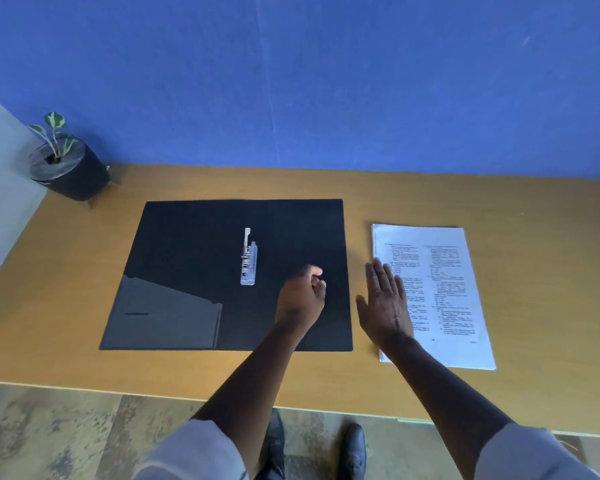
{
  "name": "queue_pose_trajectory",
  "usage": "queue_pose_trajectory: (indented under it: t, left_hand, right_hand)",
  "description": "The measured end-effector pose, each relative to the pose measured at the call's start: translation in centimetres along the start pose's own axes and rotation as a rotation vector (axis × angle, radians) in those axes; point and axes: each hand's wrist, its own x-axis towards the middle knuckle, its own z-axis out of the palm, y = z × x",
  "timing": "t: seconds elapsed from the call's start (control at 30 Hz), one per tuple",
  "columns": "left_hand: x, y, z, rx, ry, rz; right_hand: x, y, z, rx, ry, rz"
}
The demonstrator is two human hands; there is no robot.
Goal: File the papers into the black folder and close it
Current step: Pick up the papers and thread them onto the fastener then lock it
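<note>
Black flat card folder [194,258], one, lying open on tan wooden desk [534,271], both leaves flat; angled grey pocket [163,313], one, at near corner of left leaf. Silver metal spring clamp [248,263], one, fixed along spine, lever apparently raised. White printed paper stack [444,271], one, sheet count not discernible, resting on desk just right of folder, apart from it. Left hand [302,296], loosely curled over right leaf, gripping nothing discernible; contact with folder cannot be told. Right hand [383,299], open, fingers extended and close together, palm down at left edge of stack; touching or hovering cannot be told. Hands counted: two. Black pot with small green plant [68,164], one, at far left corner, well clear. Risks, judged: flat-palmed lift likely to fan or split stack, leaving sheets behind; loose edges likely to enter clamp skewed or creased; unanchored folder liable to slide while stack is pushed under clamp; clamp liable to snap onto fingertips or misaligned sheets; cover closed over unclamped paper likely to spill contents.
</note>
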Motion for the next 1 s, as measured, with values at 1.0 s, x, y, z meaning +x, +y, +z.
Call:
queue_pose_trajectory:
  t: [1.0]
  left_hand:
    - [-1.8, 12.0, 10.6, 0.237, -0.122, -0.359]
  right_hand:
    - [-1.6, 16.2, -6.0, 0.075, -0.005, 0.416]
